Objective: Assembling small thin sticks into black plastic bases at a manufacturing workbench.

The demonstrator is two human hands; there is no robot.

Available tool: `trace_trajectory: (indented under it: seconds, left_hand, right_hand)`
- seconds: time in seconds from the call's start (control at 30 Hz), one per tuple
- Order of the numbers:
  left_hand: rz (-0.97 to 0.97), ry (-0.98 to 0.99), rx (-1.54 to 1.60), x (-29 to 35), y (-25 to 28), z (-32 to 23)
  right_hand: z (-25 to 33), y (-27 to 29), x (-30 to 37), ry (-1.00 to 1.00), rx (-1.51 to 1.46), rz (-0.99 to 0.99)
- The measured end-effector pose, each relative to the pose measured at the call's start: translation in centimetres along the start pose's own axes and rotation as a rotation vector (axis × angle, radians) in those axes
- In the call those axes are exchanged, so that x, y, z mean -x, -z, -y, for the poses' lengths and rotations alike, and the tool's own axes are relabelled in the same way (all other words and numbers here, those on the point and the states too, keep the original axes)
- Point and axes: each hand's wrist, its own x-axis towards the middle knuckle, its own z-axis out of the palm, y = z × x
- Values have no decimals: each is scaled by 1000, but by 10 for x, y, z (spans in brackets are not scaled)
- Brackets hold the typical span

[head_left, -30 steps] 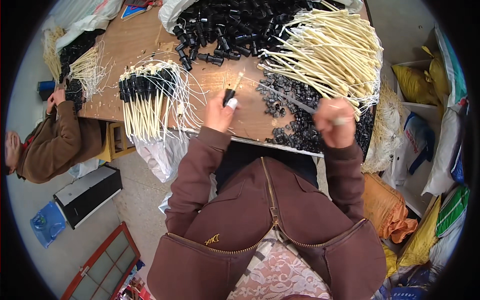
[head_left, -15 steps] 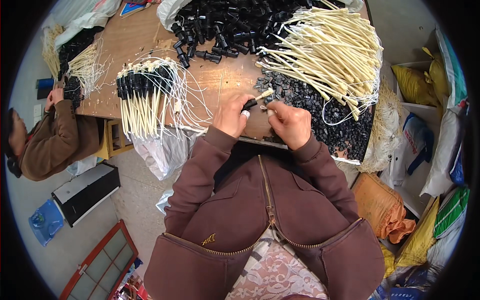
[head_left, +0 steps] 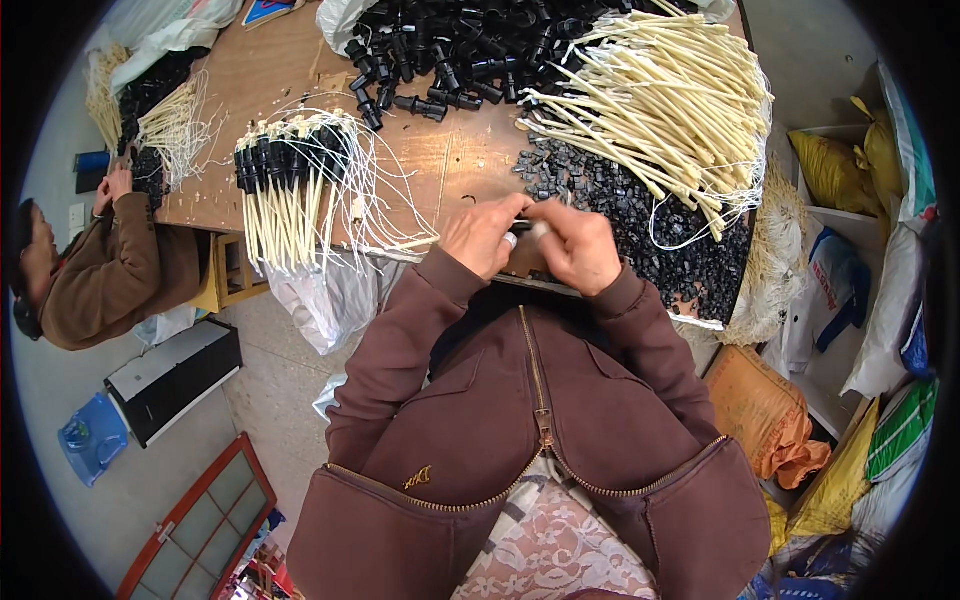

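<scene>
My left hand [head_left: 482, 236] and my right hand [head_left: 582, 246] meet over the table's near edge, fingertips close together. Both are closed on a small black plastic fitting, almost wholly hidden by the fingers. A white band wraps a finger of the left hand. Beside the left wrist lies a cream tube [head_left: 400, 245]; whether it belongs to the held piece I cannot tell. To the left stands a row of finished-looking pieces, black fittings [head_left: 285, 160] with cream tubes and loose white wires. Close to my right hand spreads a heap of small black plastic bits [head_left: 655, 235].
Large black fittings [head_left: 470, 45] pile up at the back of the wooden table [head_left: 440, 165]. Cream tubes with wires [head_left: 660, 100] lie heaped at the right. Another person [head_left: 115, 265] works at the far left. Sacks [head_left: 765, 410] and a shelf line the right side.
My hands have come together, and the black fitting with its cream end, visible between them before, is now covered by the fingers. A cream tube shows more beside my left wrist.
</scene>
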Motion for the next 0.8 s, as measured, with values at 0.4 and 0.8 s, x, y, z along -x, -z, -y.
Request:
trace_trajectory:
  seconds: [0.4, 0.8]
  left_hand:
    - [-301, -145, 337, 3, 3, -1]
    - [-349, -23, -19, -55, -21, 33]
  right_hand:
    - [-2, -1, 7, 93, -77, -38]
    - [-19, 6, 19, -342, -300, -39]
